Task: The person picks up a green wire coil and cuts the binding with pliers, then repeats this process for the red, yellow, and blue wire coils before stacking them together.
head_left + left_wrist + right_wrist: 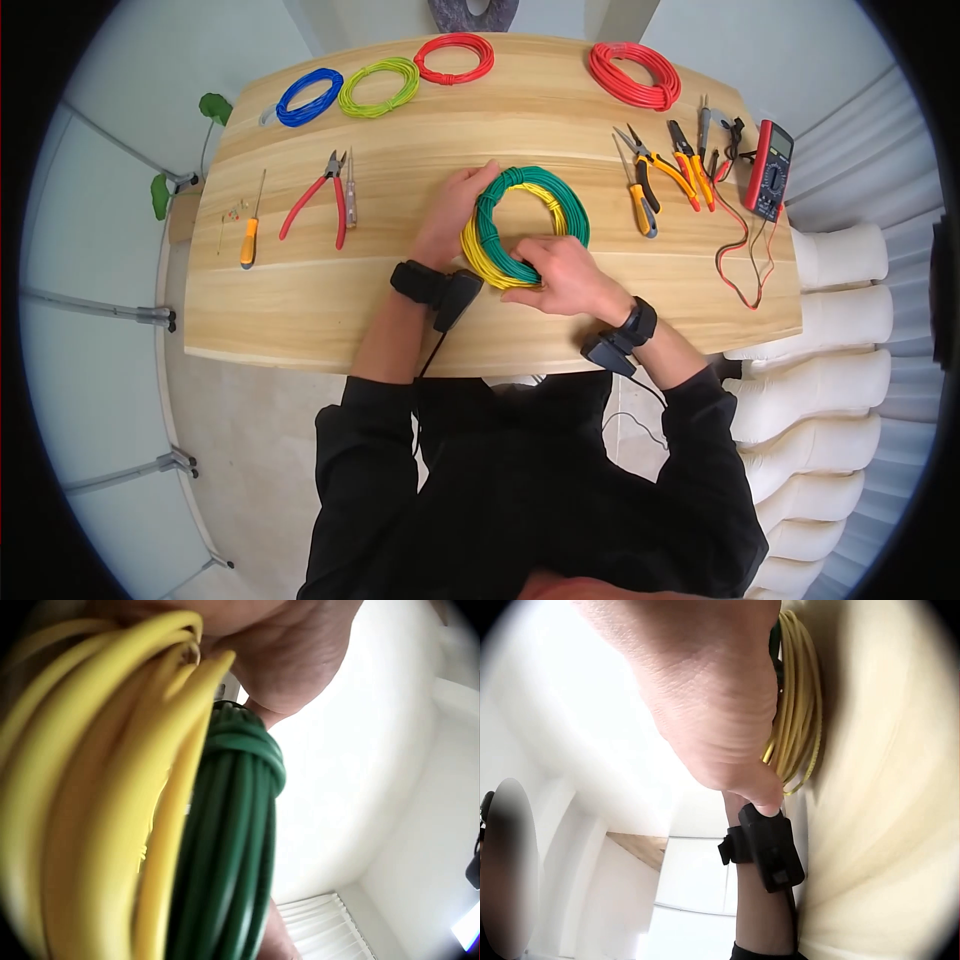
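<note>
A green wire coil [568, 200] lies over a yellow wire coil [473, 255], the two close together near the table's front middle. My left hand [447, 222] holds them at their left side, its fingers mostly hidden behind the loops. My right hand [565, 275] grips the near side of both coils, fingers curled into the ring and thumb low at the yellow edge. In the left wrist view, the yellow coil [97, 802] fills the front, beside the bound green coil [232, 825]. The right wrist view shows the yellow coil [799, 705] standing close to the tabletop.
Blue [310, 97], lime [345, 100] and red [420, 65] wire coils lie at the back, another red coil [655, 95] farther right. Left are a screwdriver [249, 245], red-handled cutters [338, 205] and a tester [351, 200]. Right are pliers [672, 172] and a multimeter [770, 172] with leads.
</note>
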`<move>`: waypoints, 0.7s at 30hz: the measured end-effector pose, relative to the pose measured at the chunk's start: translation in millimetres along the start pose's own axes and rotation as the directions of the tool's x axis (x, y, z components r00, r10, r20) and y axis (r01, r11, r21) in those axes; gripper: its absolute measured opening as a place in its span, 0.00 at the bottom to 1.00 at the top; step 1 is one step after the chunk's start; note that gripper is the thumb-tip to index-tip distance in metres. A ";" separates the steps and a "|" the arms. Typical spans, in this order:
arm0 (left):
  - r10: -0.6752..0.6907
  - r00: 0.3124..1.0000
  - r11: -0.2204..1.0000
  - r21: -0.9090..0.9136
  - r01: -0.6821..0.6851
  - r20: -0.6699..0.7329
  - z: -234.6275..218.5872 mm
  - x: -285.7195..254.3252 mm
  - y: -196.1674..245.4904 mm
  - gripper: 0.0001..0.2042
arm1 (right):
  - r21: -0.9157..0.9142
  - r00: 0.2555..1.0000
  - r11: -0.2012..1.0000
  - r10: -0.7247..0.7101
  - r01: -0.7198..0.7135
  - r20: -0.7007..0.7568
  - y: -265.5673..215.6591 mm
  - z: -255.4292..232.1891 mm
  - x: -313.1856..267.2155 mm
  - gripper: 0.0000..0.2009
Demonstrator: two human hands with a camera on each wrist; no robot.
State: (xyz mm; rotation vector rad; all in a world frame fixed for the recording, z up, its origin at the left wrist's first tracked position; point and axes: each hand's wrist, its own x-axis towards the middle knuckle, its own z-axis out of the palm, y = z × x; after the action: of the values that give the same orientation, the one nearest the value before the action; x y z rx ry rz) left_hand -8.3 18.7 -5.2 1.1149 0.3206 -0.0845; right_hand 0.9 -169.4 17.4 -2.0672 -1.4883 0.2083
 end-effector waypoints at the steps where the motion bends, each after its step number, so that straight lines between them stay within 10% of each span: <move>1: 0.018 0.999 1.000 -0.008 -0.019 -0.043 3.5 -0.9 -0.6 0.16 | 0.000 1.000 1.000 0.000 0.000 -0.004 0.4 0.6 -0.9 0.20; 9: 0.000 0.989 0.999 -0.035 -0.006 -0.150 8.4 -7.9 3.5 0.17 | -0.108 0.972 0.973 -0.215 0.205 -0.092 -6.9 5.5 0.4 0.16; 21: 0.060 0.998 0.997 0.044 -0.061 0.037 14.8 -13.8 1.5 0.17 | -0.136 0.997 0.989 -0.057 0.051 -0.042 -3.3 7.6 -0.5 0.21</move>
State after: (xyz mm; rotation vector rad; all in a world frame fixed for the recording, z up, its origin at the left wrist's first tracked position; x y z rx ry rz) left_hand -18.0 4.9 6.1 1.1657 0.2539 -0.0582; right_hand -5.4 -166.4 12.8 -2.1189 -1.5669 0.0398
